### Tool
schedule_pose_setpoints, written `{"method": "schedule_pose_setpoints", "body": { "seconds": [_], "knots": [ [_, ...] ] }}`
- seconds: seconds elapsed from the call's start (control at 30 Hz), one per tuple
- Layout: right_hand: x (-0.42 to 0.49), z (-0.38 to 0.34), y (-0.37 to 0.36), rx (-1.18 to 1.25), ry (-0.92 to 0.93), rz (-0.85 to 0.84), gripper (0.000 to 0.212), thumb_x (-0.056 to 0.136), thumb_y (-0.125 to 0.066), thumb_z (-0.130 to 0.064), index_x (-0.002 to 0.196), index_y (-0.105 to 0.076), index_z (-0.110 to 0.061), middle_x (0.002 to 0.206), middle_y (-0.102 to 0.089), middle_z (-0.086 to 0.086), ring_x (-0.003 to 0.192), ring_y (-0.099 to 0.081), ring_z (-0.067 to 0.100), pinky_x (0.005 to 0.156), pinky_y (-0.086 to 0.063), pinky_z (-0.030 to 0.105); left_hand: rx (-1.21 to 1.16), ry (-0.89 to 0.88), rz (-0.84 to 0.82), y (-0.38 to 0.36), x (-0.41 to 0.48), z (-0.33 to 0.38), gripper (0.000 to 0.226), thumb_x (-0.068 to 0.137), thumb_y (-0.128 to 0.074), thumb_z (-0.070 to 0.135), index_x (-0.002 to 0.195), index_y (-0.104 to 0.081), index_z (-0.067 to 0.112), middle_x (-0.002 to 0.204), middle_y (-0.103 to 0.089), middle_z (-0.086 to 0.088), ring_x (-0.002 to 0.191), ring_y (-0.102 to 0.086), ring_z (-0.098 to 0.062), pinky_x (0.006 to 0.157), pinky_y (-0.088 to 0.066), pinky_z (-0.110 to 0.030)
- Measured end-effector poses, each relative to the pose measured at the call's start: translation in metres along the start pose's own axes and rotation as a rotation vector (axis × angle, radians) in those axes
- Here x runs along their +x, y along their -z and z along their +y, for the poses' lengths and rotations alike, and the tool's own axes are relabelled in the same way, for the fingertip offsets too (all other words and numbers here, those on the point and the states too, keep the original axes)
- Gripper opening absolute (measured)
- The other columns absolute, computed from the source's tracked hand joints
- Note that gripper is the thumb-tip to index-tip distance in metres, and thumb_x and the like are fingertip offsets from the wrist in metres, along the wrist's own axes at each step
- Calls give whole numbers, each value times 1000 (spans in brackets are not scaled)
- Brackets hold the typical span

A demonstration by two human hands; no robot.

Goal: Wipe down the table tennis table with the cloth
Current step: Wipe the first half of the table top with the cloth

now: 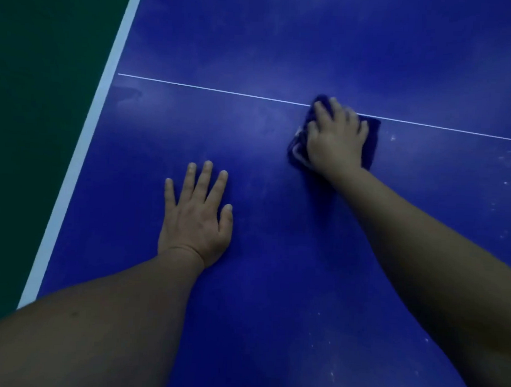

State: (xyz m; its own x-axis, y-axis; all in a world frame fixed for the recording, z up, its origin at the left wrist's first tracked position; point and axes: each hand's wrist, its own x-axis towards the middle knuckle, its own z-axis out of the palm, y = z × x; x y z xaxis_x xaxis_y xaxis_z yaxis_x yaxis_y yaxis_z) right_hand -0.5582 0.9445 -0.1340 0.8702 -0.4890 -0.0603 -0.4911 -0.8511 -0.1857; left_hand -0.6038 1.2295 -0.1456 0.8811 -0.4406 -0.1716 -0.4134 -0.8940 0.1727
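The blue table tennis table [282, 49] fills most of the head view, with a thin white centre line running across it. My right hand [336, 138] presses flat on a dark blue cloth [372, 139] that lies on the centre line, right of the middle. The cloth shows around the hand, with a pale edge at its left side. My left hand [197, 214] rests palm down on the bare table surface, fingers spread, nearer to me and to the left of the cloth. It holds nothing.
A wide white stripe [85, 147] marks the table's left edge, with dark green floor [33, 127] beyond it. White specks and dusty smears [507, 161] lie on the table at the right and lower right.
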Motion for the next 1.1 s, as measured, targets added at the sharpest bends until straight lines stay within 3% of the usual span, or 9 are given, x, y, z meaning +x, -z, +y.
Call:
{"method": "schedule_pose_setpoints", "body": {
  "seconds": [0.1, 0.17, 0.27, 0.37, 0.53, 0.6, 0.7, 0.83, 1.1],
  "knots": [
    [-64, 17, 4, -72, 404, -88, 54, 100, -31, -45, 149, -48, -29, 160, -36, 0, 144, -34, 32, 118, -19, 56, -17, 3, 4, 1, 0, 0, 67, 97, -11, 51, 160, -8, 29, 169, 3, 4, 154, 14, -17, 122, 10, -52],
    [-85, 50, 16, -102, 534, -120, 54, 100, -32, -46, 144, -55, -27, 156, -44, 1, 140, -42, 33, 116, -26, 56, -29, 8, 10, 2, 0, 1, 67, 97, -12, 50, 160, -12, 28, 169, -1, 3, 154, 11, -18, 123, 9, -52],
    [-39, 82, 27, -124, 350, -63, 56, 99, -30, -48, 146, -53, -27, 158, -41, 3, 139, -42, 36, 114, -27, 55, -27, 7, 10, 4, -1, 3, 67, 97, -11, 50, 160, -12, 28, 169, -2, 2, 155, 10, -18, 123, 8, -53],
    [9, 61, 18, -47, 43, -33, 51, 103, -38, -43, 153, -39, -34, 165, -27, -3, 148, -25, 30, 121, -12, 57, -17, 8, -6, 6, 0, 4, 67, 97, -11, 50, 160, -11, 29, 169, -1, 3, 155, 11, -18, 123, 8, -53],
    [-62, 34, 8, -64, 414, -60, 50, 100, -38, -41, 146, -52, -26, 159, -40, 0, 139, -40, 34, 117, -22, 56, -23, 10, 6, 5, 0, 4, 67, 97, -14, 49, 160, -15, 27, 168, -4, 2, 155, 8, -18, 123, 6, -53],
    [-92, 53, 11, -13, 445, -58, 48, 101, -38, -37, 142, -58, -22, 154, -46, 3, 136, -45, 35, 115, -26, 58, -38, 9, 8, 4, -1, 4, 66, 97, -15, 48, 160, -17, 26, 168, -6, 1, 155, 7, -18, 123, 5, -53],
    [-61, 77, 19, 18, 201, 58, 44, 101, -45, -28, 141, -58, -15, 153, -48, 12, 132, -50, 38, 110, -33, 58, -27, 15, 4, 4, -1, 5, 66, 97, -15, 48, 160, -17, 27, 168, -5, 2, 155, 8, -18, 123, 5, -54],
    [23, 60, 23, 54, -123, 85, 46, 105, -40, -33, 151, -45, -24, 163, -32, 3, 145, -32, 31, 120, -17, 54, -20, 14, -3, 5, -1, 5, 66, 97, -15, 48, 160, -16, 27, 168, -4, 2, 155, 9, -18, 123, 6, -53],
    [-65, 73, 21, 31, 537, -143, 45, 101, -40, -32, 137, -62, -16, 152, -49, 7, 138, -45, 36, 116, -26, 59, -37, 11, 10, 4, -1, 4, 65, 98, -17, 47, 159, -17, 26, 168, -5, 1, 155, 8, -19, 123, 4, -54]
  ]
}}
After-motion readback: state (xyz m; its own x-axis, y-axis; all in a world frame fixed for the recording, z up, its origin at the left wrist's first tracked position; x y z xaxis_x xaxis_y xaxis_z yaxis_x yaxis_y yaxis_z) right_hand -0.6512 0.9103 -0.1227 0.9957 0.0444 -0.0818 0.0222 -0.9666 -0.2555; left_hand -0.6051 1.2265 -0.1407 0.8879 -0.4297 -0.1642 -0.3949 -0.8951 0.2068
